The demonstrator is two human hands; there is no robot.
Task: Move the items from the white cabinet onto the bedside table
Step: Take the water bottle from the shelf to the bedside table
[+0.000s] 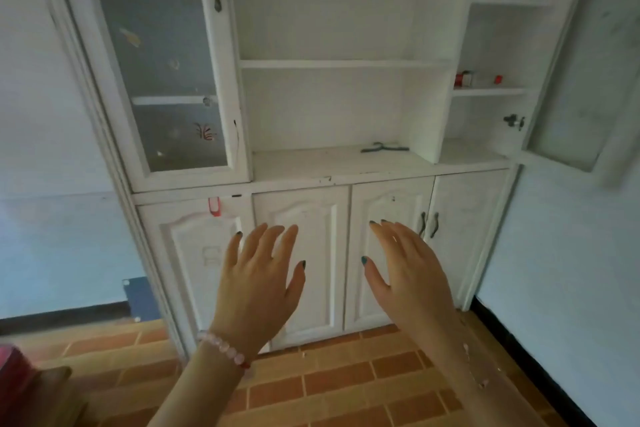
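Head view, facing a white cabinet [346, 172] set against pale walls. Near, in front of the lower doors: left hand [258, 274] and right hand [407, 270], backs toward the camera, fingers straight and spread wide, nothing held in either. Contact with the doors not possible to judge. On the left wrist, a bracelet of pink beads [225, 350]. Farther back, on the open counter of the cabinet's middle bay, toward the right: a blue-handled tool [384, 148] like pliers, lying flat, well apart from both hands. In the right bay, beside an open glass door [568, 87], on the middle shelf: a few small containers [478, 79] with red caps, too small for detail. Below that shelf, by the open door's edge, a dark metal fitting [514, 121]. To the left, a closed glass door [162, 62] with a dark handle and faded stickers. At the top of the far-left lower door, a red tag [214, 206]. Underfoot, an orange-brown tiled floor [346, 381]. At the near left edge, a blurred red object [14, 364].
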